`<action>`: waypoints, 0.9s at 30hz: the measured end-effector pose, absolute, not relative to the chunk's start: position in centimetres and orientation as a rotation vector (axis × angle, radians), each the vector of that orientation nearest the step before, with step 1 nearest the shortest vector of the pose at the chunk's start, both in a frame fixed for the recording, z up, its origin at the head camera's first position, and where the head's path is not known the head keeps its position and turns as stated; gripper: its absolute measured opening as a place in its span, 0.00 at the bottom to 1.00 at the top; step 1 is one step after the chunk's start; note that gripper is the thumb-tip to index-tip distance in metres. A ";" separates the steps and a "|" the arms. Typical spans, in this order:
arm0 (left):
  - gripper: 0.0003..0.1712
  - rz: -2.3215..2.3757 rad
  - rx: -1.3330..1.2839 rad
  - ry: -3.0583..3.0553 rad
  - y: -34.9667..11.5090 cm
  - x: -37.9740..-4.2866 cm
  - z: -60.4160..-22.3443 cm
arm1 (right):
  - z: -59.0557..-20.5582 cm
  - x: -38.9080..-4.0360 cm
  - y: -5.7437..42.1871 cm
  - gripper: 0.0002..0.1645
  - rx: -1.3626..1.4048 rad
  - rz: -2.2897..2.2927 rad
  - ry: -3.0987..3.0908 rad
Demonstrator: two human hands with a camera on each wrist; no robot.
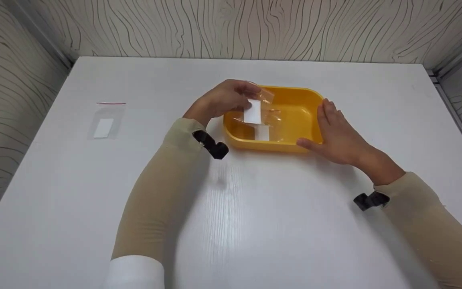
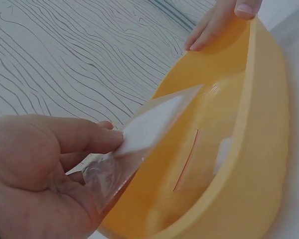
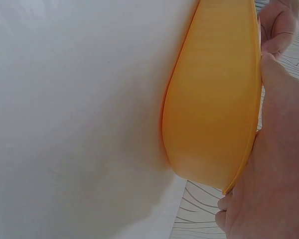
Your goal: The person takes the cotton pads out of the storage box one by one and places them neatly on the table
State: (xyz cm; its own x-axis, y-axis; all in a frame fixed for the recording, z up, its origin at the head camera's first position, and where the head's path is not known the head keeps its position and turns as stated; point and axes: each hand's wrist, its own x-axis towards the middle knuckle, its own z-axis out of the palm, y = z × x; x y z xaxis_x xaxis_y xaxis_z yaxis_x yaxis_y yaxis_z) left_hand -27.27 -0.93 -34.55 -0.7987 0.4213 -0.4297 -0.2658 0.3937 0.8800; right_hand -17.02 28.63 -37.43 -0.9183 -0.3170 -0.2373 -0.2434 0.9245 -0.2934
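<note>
My left hand (image 1: 227, 98) pinches a clear zip bag (image 2: 149, 124) with a white card inside, between thumb and fingers. That bag is held tilted over the left part of a yellow plastic tub (image 1: 281, 147). Lower in the tub lies another clear zip bag (image 2: 202, 159) with a red seal line and a white piece in it. At the tub's right end, my right hand (image 1: 341, 138) rests on the rim, its fingers along the right edge and its thumb on the front edge. The right wrist view shows mostly the tub's outer wall (image 3: 209, 99).
A third clear zip bag (image 1: 106, 120) with a red seal line and a white card lies flat on the white table (image 1: 215, 224), well left of the tub. Wood-grain patterned panels (image 1: 231, 28) stand behind the table and at both sides.
</note>
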 end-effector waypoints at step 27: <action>0.27 1.483 0.132 2.037 -2.7 -27.2 -34.3 | -37.5 -17.0 28.8 0.71 -0.420 -0.384 2.791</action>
